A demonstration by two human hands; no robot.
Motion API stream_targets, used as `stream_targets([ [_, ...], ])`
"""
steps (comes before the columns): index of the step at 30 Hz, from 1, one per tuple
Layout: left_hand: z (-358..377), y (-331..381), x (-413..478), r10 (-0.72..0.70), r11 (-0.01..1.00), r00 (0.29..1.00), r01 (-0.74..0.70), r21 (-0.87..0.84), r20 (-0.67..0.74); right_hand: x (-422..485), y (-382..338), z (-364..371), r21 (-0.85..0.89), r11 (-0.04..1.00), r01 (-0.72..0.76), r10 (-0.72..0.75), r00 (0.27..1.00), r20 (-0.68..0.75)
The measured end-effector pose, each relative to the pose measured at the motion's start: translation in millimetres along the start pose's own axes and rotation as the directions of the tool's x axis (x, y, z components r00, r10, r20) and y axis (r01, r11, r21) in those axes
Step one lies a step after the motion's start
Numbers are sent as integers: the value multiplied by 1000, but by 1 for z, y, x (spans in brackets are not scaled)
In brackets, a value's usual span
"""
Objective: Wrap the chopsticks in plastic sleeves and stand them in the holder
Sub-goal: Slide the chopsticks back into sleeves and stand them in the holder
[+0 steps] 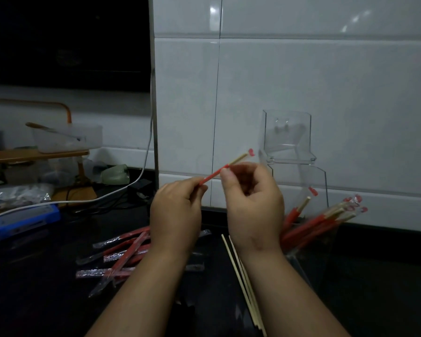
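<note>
My left hand (178,210) and right hand (253,198) both pinch the sleeved chopstick (214,175), held up just left of the holder (321,242). It seems light and stiff, with slippery film. I'd grip on the red band, mid-length.

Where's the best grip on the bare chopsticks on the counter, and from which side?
Probably pinch near their far tips, from above-left. The bare chopsticks lie flat and bunched on the counter, so only a fingertip pinch across the width fits; the right forearm crowds their right side. The left hand and right hand hold the sleeved chopstick.
</note>
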State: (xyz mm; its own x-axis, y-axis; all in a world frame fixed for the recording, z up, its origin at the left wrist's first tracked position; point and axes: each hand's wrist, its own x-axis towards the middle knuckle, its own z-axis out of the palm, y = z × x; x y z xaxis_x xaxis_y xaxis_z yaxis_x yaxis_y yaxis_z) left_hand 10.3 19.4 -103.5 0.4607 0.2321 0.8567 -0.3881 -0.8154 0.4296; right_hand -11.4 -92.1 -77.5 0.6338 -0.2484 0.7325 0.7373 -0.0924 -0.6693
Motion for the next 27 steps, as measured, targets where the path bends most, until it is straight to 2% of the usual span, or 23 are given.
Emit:
stream_targets([
  [2, -1, 3, -1, 36, 999, 999, -36, -21, -4, -1, 0, 1, -43, 999, 1, 1, 999, 48],
  [7, -2, 6, -2, 66, 997, 997, -65, -44, 28, 2, 1, 1, -57, 998, 5, -3, 1000, 26],
  [11, -1, 7, -3, 4, 998, 996, 1, -68, 87, 2, -7, -1, -47, 998, 51, -52, 999, -6],
  [13, 0, 7, -3, -58, 996, 993, 65, -61, 101, 3, -11, -4, -47, 989, 142, -145, 987, -74],
  [16, 0, 5, -3, -96, 995, 990, 100, -27, 108, 7, -20, -9, -104, 931, 350, -364, 912, -187],
  [20, 1, 2, -4, -126, 992, 986, 127, -7, 109, 17, -25, -22, -169, 809, 563, -587, 758, -286],
  [22, 1, 0, -3, -154, 988, 983, 154, 1, 101, 22, -22, -27, -207, 795, 571, -606, 731, -314],
  [27, 0, -3, -3, -207, 978, 975, 206, 17, 78, 25, -21, -28, -235, 853, 466, -522, 773, -361],
])
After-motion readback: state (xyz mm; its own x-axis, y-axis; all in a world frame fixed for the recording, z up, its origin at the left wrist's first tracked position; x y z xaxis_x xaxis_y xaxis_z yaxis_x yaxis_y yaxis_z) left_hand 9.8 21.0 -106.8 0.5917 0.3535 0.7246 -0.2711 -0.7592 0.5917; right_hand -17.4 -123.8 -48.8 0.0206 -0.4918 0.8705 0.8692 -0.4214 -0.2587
